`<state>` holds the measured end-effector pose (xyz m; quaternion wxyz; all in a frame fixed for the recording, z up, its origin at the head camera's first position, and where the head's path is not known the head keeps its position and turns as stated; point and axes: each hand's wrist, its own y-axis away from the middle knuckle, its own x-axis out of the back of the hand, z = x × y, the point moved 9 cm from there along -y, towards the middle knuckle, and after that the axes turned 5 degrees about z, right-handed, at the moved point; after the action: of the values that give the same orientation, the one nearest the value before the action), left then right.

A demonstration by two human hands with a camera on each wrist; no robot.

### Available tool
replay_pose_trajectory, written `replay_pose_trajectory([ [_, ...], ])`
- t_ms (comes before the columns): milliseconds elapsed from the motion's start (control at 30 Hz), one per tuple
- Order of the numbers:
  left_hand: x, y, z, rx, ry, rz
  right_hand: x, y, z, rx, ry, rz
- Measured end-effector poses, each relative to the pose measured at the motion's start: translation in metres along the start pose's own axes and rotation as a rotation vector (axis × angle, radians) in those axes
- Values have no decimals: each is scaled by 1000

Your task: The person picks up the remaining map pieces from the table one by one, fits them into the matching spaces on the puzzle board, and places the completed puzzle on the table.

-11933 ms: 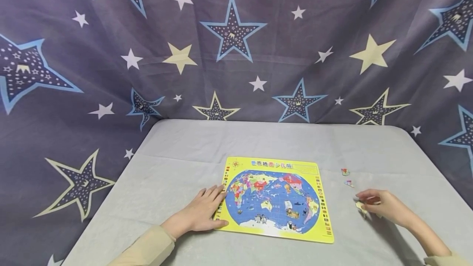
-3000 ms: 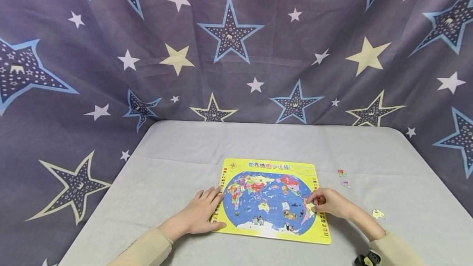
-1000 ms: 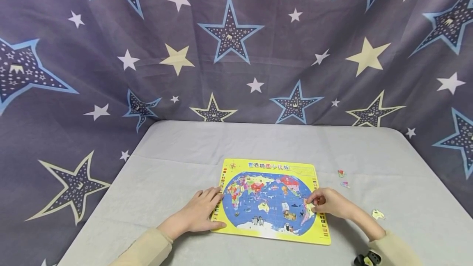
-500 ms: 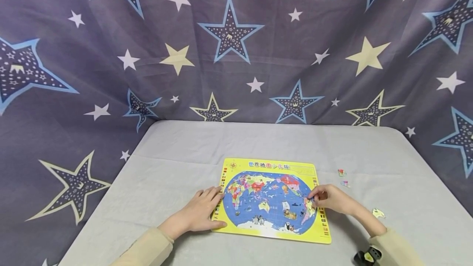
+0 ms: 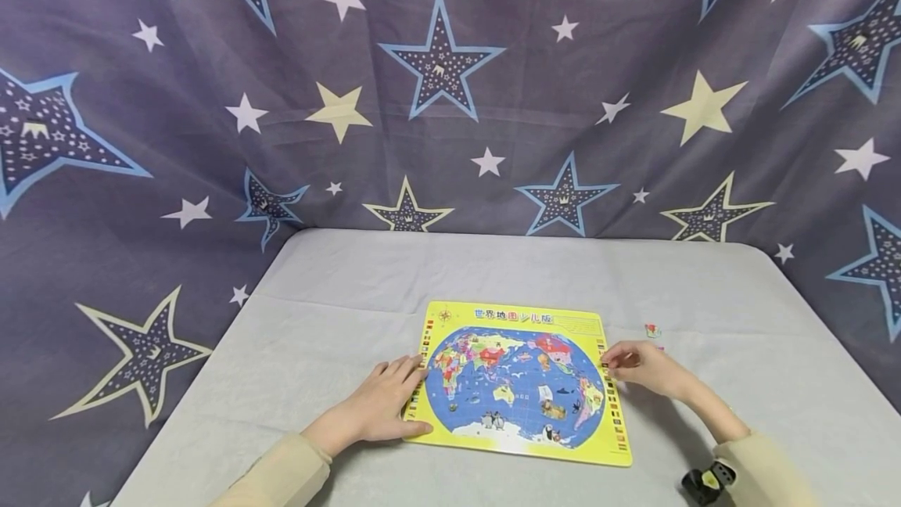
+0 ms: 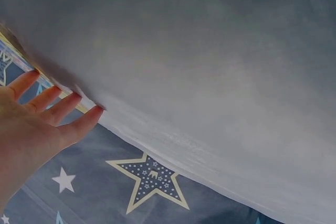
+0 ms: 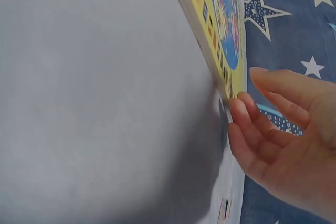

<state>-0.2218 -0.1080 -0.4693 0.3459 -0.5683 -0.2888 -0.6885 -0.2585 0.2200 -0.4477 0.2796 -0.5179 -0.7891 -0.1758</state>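
A yellow-bordered world map puzzle board point(image 5: 521, 448) lies flat on the grey-covered table, its blue map filled with coloured land and animal pictures. My left hand point(image 5: 383, 405) rests on the board's left edge with fingers spread; the left wrist view shows its fingers extended along that edge. Just off the board's right edge, my right hand point(image 5: 647, 368) hovers with fingers loosely bent. In the right wrist view thumb and fingers stand apart, and nothing shows between them. A small red and green puzzle piece point(image 5: 652, 330) lies beyond this hand, which mostly hides a purplish piece point(image 5: 660, 348).
The right forearm covers the spot where a pale yellow piece lay. A black device point(image 5: 707, 483) sits at the right wrist. Behind the grey table point(image 5: 338, 264) hangs a dark curtain point(image 5: 464, 155) printed with stars.
Earlier my right hand was over the pale piece, then pressed at South America on the map. It has now lifted off and moved right, toward the loose pieces. The left hand stayed put.
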Motion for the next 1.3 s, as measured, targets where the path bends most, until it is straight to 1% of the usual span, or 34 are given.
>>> replay_pose_trajectory([
  [167,0,0,0,3,-1,-3,14,0,0,43,60,74],
  [333,0,1,0,1,-8,-1,25,0,4,62,89,113],
  [467,-1,1,0,-1,-14,-1,33,0,10,38,99,143],
  [733,-1,1,0,3,-9,-6,49,-2,24,-40,105,203],
  [933,-1,0,-1,-1,-17,2,62,-3,32,-49,110,247],
  [1133,-2,0,-1,-7,-24,12,71,-4,39,-49,98,273],
  [1300,-1,0,0,-8,-28,16,76,-6,45,-55,123,300],
])
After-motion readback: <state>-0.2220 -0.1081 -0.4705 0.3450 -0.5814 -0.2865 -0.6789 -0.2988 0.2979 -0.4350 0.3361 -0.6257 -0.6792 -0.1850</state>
